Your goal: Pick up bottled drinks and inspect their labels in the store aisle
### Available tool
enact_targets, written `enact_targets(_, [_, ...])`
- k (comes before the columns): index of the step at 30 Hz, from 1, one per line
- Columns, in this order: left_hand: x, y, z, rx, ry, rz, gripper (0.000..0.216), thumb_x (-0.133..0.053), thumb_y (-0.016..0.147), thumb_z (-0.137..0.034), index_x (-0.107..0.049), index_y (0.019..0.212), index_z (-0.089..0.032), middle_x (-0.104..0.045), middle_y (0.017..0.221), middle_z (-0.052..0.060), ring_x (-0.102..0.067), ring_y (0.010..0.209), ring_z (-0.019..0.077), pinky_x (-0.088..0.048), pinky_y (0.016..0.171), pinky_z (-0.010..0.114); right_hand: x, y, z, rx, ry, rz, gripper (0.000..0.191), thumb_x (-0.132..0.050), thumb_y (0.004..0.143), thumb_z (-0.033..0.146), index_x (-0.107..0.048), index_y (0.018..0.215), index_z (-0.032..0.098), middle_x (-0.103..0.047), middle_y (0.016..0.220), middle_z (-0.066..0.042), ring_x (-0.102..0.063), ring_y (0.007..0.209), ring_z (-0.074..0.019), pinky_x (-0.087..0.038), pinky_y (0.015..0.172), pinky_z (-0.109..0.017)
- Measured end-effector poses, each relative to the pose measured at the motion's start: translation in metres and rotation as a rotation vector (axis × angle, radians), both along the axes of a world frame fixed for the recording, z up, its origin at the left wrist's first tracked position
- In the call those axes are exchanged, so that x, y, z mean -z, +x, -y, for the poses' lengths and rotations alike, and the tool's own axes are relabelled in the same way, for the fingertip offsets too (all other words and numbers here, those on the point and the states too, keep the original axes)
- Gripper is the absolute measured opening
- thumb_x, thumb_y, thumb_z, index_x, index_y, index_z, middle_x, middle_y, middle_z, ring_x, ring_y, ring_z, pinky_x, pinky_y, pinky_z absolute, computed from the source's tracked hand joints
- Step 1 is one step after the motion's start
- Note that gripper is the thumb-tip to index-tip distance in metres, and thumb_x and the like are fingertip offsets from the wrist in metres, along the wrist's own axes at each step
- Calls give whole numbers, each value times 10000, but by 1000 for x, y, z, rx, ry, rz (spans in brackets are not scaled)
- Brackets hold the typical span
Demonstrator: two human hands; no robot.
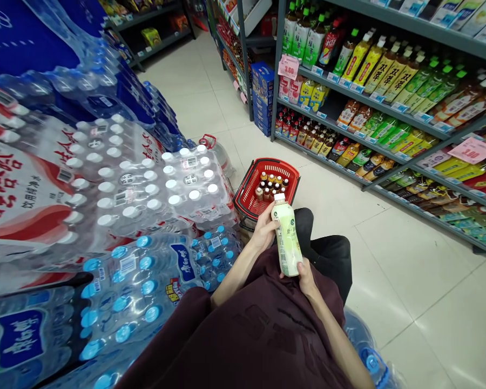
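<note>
I hold a pale green drink bottle [287,237] with a white cap in front of my lap. My left hand [264,228] grips its upper part near the neck. My right hand [306,275] supports the bottle's bottom end. Just beyond the bottle a red shopping basket [291,172] stands on the tiled floor, with several small brown-capped bottles [270,185] inside it.
Shrink-wrapped packs of water bottles [146,183] are stacked high on my left. A shelf rack [389,108] full of coloured drink bottles runs along the right. A large water jug [368,351] lies by my right elbow. Light floor tiles [409,259] lie between.
</note>
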State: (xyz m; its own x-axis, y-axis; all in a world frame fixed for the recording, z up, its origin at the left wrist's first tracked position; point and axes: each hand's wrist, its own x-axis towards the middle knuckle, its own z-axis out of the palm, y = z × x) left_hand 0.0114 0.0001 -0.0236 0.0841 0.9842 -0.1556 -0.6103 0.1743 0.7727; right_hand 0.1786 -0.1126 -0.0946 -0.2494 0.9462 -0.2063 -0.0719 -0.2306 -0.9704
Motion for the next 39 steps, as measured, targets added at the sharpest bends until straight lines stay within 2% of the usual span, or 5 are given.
enact_targets(5, [7, 0, -1, -47, -31, -29, 695, -802, 619, -227, -647, 1294, -182, -657, 1367, 104, -571, 1288, 298, -443, 1085, 392, -1, -1, -2, 7, 32, 66, 738, -378, 914, 762, -759, 953, 130, -768, 741, -117, -736, 781, -303, -572, 656, -372])
enact_targets(10, [13, 3, -4, -90, -70, -155, 788, -922, 541, -223, -653, 1281, -180, -645, 1386, 133, -577, 1297, 307, -445, 1109, 421, -10, -6, -10, 131, 117, 177, 601, -663, 855, 575, -584, 1313, 194, -707, 1217, -100, -669, 1095, -285, -547, 958, -402])
enact_targets(19, [18, 6, -5, -136, -151, -306, 826, -953, 495, -215, -665, 1265, -138, -671, 1342, 168, -622, 1234, 311, -460, 1103, 463, -11, -11, -14, 209, 95, 245, 776, -827, 719, 392, -455, 1377, 217, -587, 1382, -132, -602, 1229, -298, -519, 1072, -489])
enact_targets(30, [5, 3, -6, -153, -291, -185, 452, -772, 732, -397, -767, 1128, -179, -752, 1150, 112, -674, 1020, 228, -538, 802, 337, -10, -8, -12, 194, -75, -37, 675, -776, 782, 433, -449, 1340, 239, -608, 1240, -105, -712, 823, -222, -667, 685, -407])
enact_targets(39, [-2, 2, -4, -155, -284, -211, 439, -832, 675, -400, -798, 1062, -195, -770, 1039, 82, -672, 864, 177, -543, 698, 275, -12, -8, -13, 206, -66, -32, 638, -792, 764, 431, -511, 1299, 227, -619, 1241, -106, -697, 1036, -286, -680, 722, -405])
